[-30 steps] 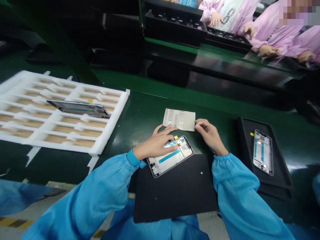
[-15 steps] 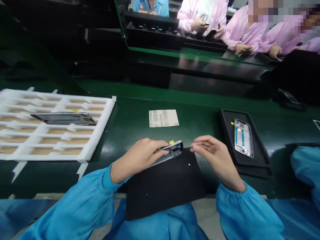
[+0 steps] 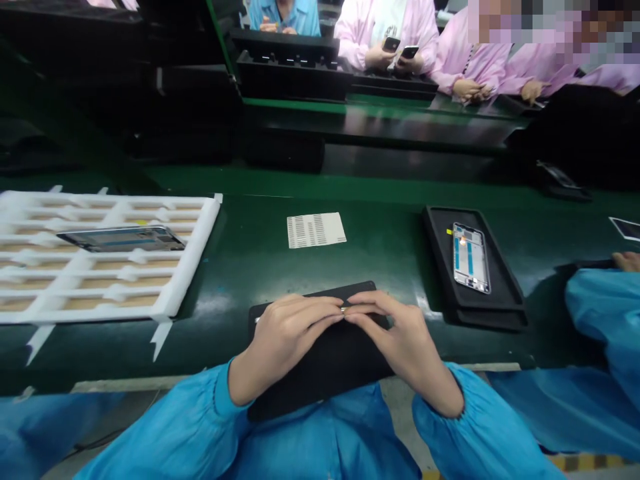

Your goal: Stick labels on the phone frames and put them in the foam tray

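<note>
My left hand (image 3: 285,337) and my right hand (image 3: 400,340) meet fingertip to fingertip over a black mat (image 3: 320,373) at the table's near edge. The left hand's fingers curl over a phone frame that is almost wholly hidden; only a small metal bit (image 3: 343,310) shows between the fingertips. The right hand's thumb and fingers pinch together at that same spot, and what they hold is too small to see. A white sheet of small labels (image 3: 316,230) lies flat on the green table beyond the hands.
A white foam tray (image 3: 193,267) at the left carries one phone frame (image 3: 120,238). A black tray (image 3: 475,307) at the right holds another frame (image 3: 470,257). A co-worker's blue sleeve (image 3: 600,313) is at the far right. People in pink sit across the belt.
The phone frame was lifted off the mat and is now covered by both hands. My right hand left the label sheet and came to the left hand's fingertips. The camera tilted up.
</note>
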Tool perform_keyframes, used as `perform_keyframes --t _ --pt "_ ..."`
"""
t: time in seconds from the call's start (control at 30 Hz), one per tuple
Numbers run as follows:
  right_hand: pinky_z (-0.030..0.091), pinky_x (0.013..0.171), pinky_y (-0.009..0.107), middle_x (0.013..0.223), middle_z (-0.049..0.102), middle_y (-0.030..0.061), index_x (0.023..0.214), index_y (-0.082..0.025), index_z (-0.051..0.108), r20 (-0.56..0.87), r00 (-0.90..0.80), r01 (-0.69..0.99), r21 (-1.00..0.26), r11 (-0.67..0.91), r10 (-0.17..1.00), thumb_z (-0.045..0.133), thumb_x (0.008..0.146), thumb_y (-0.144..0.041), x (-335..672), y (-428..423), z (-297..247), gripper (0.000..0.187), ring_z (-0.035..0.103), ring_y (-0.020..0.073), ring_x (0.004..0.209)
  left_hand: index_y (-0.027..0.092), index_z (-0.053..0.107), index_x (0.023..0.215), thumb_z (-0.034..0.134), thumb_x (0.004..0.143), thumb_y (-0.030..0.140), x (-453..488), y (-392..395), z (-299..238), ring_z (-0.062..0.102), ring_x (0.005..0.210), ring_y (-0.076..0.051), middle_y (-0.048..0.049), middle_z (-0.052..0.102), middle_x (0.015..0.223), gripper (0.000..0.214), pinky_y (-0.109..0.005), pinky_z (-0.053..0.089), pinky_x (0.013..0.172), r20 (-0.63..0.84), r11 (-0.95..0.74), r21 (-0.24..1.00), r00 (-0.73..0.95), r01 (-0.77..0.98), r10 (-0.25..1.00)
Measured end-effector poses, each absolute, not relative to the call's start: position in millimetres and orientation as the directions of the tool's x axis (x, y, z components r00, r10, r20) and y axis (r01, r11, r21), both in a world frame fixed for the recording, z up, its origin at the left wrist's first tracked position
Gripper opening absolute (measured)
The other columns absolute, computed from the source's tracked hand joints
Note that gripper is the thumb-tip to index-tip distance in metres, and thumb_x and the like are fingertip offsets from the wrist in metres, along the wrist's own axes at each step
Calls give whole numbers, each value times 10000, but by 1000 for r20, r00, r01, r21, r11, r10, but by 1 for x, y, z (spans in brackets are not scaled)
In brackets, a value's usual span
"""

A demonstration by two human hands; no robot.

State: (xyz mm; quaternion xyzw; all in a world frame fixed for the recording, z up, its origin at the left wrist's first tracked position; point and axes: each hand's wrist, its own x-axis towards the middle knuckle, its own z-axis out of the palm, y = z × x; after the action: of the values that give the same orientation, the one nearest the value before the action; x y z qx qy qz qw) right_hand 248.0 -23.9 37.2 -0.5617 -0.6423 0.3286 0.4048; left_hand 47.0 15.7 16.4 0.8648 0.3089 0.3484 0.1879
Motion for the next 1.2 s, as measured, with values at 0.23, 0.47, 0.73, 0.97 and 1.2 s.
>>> perform_keyframes --t 0.23,0.47,0.73,0.97,1.2 --pt "550 772 358 951 719 20 1072 -279 669 319 -18 555 -785 275 948 670 881 -218 253 -29 23 201 662 205 858 208 694 1010 593 952 216 43 16 17 728 931 -184 -21 760 1050 117 -318 556 791 484 -732 503 553 459 679" --pt "525 777 353 889 707 12 928 -254 638 374 -13 515 -792 327 927 646 899 -173 254 -25 9 87 647 193 862 192 675 1037 620 935 195 42 14 19 728 930 -172 -23 757 1054 116 -300 568 791 487 -743 469 563 477 668" --pt "533 766 377 895 703 26 958 -253 644 496 -124 468 -734 492 859 558 926 -76 256 -24 4 199 646 191 862 190 663 1021 556 971 210 45 15 23 729 917 -175 -20 753 1040 120 -303 585 817 420 -722 453 590 523 690" --pt "520 754 371 1006 681 56 1219 -302 633 545 -246 519 -624 584 802 518 921 -21 261 -24 -3 426 608 190 895 179 660 1003 447 1015 243 45 17 38 735 863 -188 -46 749 1022 223 -291 588 749 325 -733 411 665 542 673" --pt "519 726 342 987 687 77 1178 -256 662 584 -289 602 -505 618 759 486 920 -4 259 -23 2 402 595 187 858 187 667 998 454 1015 260 45 19 39 739 834 -198 -37 761 989 225 -302 562 685 339 -752 344 673 562 658"
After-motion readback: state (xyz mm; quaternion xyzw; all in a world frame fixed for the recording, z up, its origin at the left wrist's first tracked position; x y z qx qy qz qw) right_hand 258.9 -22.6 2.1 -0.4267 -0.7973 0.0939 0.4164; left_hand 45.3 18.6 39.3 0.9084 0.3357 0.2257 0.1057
